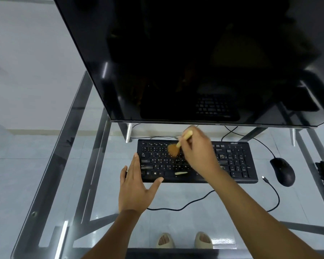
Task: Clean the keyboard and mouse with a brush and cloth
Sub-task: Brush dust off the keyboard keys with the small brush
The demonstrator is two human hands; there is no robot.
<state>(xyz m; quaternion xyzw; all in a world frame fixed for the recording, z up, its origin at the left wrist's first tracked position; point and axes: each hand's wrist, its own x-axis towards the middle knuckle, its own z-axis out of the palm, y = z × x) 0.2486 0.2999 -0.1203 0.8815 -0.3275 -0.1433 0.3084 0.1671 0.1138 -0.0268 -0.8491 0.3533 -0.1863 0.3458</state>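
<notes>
A: Item: keyboard, mid-tabletop. Our right hand grips the brush, sweeping the upper keys; left hand open, steadying the corner.

B: Pending, we judge: remaining rows, mouse, cloth unseen.

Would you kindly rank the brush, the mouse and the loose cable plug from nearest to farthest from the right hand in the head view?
1. Brush: held in the right hand, over the keyboard.
2. Cable plug: right of the keyboard.
3. Mouse: farther right.
</notes>
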